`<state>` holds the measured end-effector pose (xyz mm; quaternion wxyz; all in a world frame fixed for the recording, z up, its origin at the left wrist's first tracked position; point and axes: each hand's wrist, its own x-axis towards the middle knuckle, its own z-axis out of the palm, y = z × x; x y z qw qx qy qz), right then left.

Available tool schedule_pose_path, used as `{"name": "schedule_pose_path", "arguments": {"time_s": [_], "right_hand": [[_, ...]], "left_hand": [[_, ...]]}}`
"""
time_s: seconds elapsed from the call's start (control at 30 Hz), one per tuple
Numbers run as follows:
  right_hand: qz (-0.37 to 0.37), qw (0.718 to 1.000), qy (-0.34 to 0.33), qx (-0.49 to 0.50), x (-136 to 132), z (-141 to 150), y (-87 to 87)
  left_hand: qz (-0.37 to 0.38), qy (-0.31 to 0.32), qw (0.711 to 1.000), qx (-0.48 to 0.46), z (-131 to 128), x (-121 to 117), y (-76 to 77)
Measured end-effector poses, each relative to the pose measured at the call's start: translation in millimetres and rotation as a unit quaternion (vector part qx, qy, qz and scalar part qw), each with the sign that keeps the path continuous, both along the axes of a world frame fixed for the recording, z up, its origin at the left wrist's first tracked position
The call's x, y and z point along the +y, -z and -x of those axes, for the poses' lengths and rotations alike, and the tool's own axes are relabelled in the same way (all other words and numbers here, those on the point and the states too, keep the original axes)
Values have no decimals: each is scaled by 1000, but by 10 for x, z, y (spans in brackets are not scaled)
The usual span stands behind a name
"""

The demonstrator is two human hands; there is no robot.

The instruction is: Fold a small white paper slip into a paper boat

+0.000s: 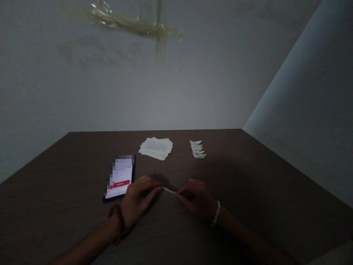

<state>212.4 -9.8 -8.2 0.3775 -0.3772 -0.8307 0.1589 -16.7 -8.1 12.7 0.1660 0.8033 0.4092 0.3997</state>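
Observation:
A thin white strip of folded paper [169, 190] is stretched between my two hands just over the table, seen nearly edge-on. My left hand [140, 197] pinches its left end between thumb and fingers. At the other end, my right hand [197, 198] grips the paper in the same way. Beyond my hands stands a short row of small folded paper boats [199, 156]. To their left lies a loose stack of white paper sheets [156, 148] with faint print on the top one.
A phone [120, 177] with a lit screen lies close beside my left hand. The dark wooden table [68, 165] meets a grey wall [193, 99] at the back, which carries shiny tape [132, 27]. Another pale surface [311, 121] slopes along the right side.

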Motion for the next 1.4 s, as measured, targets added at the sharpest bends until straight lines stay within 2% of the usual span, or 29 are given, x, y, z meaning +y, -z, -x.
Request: {"name": "schedule_pose_path", "arguments": {"time_s": [0.17,0.33,0.73,0.9,1.07,1.2,1.4], "right_hand": [[49,999,22,8,-35,85,19],[80,996,34,15,-37,108,9],[95,995,35,15,-18,110,17],[97,995,11,0,-36,145,2],[109,994,17,-11,-38,169,-39],[114,993,15,-1,-36,173,-44],[127,992,26,10,-37,184,-48]], "left_hand": [[34,-29,999,-8,-48,4,-39],[15,-13,1000,-8,-65,-10,-47],[-11,14,1000,-23,-80,22,34],[27,-31,999,-3,-153,28,11],[48,-54,997,7,-183,12,25],[33,-44,998,11,-186,5,62],[-36,-3,999,20,-188,5,125]]}}
